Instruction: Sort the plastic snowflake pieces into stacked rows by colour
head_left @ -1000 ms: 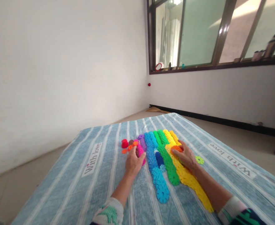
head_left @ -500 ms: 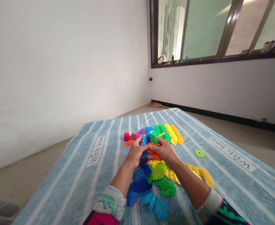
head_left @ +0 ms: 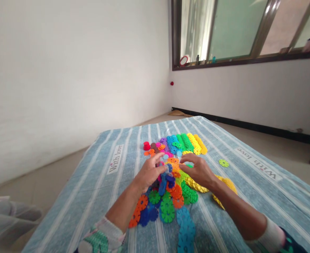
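Between my hands lies a loose pile of notched plastic discs, among them orange discs [head_left: 174, 161], blue discs [head_left: 163, 184] and green discs [head_left: 167, 210]. My left hand [head_left: 151, 171] hovers at the pile's left side, thumb and fingers apart, close to a few small blue pieces. On the right, my right hand [head_left: 199, 171] is held over the pile's edge with its fingers spread and curved. I see no disc gripped in either hand. Yellow discs [head_left: 225, 186] lie partly under my right forearm, and light blue discs [head_left: 185, 230] trail toward me.
Beyond the pile, discs lie in colour rows, including a green row [head_left: 187, 142] and a yellow row [head_left: 194, 143]. Red discs [head_left: 146, 146] sit left of them. A single lime disc [head_left: 223, 163] lies apart at right. Everything rests on a striped blue cloth [head_left: 91, 196].
My hands were close together over the pile and have moved apart. Discs between and below them have spread, with more orange and green showing. The view has shifted slightly.
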`<state>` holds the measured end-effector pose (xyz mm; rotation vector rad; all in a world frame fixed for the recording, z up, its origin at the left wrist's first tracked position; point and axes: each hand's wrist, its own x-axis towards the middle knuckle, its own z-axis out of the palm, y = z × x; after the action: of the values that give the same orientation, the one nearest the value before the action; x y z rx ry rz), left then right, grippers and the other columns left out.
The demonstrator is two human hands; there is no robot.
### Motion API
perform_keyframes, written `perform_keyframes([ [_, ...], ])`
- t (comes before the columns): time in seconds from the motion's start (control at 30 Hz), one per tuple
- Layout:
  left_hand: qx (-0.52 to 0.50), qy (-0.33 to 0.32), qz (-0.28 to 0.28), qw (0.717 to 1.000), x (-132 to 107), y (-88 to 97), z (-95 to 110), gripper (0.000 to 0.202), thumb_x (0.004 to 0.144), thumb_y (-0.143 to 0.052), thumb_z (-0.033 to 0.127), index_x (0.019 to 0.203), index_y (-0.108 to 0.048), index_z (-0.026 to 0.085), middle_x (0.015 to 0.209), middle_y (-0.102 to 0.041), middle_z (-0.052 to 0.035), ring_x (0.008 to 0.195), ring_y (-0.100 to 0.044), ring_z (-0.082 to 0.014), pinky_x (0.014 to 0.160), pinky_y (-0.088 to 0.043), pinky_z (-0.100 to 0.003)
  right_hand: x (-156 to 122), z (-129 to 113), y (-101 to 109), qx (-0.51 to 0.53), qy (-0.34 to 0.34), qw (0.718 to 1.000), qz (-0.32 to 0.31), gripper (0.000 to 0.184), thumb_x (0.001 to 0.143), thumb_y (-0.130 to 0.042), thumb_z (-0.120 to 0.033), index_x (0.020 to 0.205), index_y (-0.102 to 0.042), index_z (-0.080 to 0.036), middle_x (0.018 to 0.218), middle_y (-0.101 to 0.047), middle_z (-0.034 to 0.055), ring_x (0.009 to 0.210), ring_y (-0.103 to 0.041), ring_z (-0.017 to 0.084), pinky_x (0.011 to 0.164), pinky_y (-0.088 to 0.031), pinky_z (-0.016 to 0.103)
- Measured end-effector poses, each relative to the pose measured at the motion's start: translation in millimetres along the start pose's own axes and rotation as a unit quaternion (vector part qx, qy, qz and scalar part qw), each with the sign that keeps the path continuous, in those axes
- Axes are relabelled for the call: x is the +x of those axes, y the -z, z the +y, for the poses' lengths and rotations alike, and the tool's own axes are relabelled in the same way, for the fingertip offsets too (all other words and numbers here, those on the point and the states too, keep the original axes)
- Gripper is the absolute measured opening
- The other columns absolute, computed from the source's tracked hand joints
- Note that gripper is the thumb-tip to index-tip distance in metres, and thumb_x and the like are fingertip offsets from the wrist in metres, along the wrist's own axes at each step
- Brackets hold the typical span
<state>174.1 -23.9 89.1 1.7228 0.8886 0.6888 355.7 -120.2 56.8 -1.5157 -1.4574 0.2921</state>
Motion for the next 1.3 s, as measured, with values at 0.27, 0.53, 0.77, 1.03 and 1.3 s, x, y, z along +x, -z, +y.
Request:
perform_keyframes([
  [0.27, 0.299, 0.093, 0.042, 0.949, -72, 57.4, -54, 0.063, 0.040, -0.081, 0.043, 0.100, -0.072, 0.026, 0.107, -0.071, -0.0094, 0.106, -0.061, -0.0384, 0.093, -0.044, -0.044, -74, 75, 86, -0.332, -0.301, 0.892, -0.064, 0.054, 0.074, -0.053, -0.069, 0.088, -0.072, -0.021, 0.081, -0.072, 0.0136, 0.078, -0.066, 0.033, 0.063, -0.043, 0.039],
  [0.53, 0.011, 0.134, -0.011, 0.991, -38, -8.7, -39, 0.102, 0.039, -0.088, 0.031, 0.134, -0.052, 0.016, 0.136, -0.054, -0.0197, 0.119, -0.055, -0.0342, 0.095, -0.046, -0.040, -30, 30, -9, -0.006, -0.290, 0.956, -0.028, 0.054, 0.067, -0.066, -0.064, 0.099, -0.071, -0.020, 0.076, -0.070, 0.0079, 0.066, -0.065, 0.026, 0.058, -0.046, 0.034],
  [0.77, -0.209, 0.081, -0.067, 0.972, 3, -23.3, -29, 0.072, 0.050, -0.080, 0.018, 0.119, -0.064, 0.017, 0.100, -0.072, -0.0103, 0.093, -0.067, -0.0252, 0.081, -0.052, -0.034, -6, -13, -53, 0.258, -0.236, 0.937, -0.021, 0.043, 0.072, -0.066, -0.050, 0.099, -0.067, -0.017, 0.089, -0.070, 0.0050, 0.080, -0.064, 0.022, 0.066, -0.051, 0.030],
  [1.03, -0.069, 0.033, -0.135, 0.988, 10, 16.2, -2, 0.069, 0.046, -0.078, 0.009, 0.114, -0.068, 0.017, 0.105, -0.071, -0.0065, 0.103, -0.063, -0.0267, 0.089, -0.048, -0.035, -22, -46, -45, 0.243, -0.172, 0.949, -0.105, 0.025, 0.074, -0.064, -0.032, 0.095, -0.066, -0.019, 0.076, -0.063, 0.0000, 0.069, -0.058, 0.016, 0.059, -0.048, 0.026],
  [1.3, -0.111, 0.063, -0.099, 0.987, 11, 19.7, -2, 0.058, 0.052, -0.072, 0.012, 0.109, -0.068, 0.020, 0.129, -0.062, -0.0121, 0.120, -0.055, -0.0311, 0.093, -0.048, -0.038, -20, -43, -47, 0.164, -0.118, 0.976, -0.084, 0.041, 0.074, -0.067, -0.040, 0.111, -0.066, -0.022, 0.103, -0.067, 0.0059, 0.092, -0.062, 0.024, 0.079, -0.050, 0.038],
])
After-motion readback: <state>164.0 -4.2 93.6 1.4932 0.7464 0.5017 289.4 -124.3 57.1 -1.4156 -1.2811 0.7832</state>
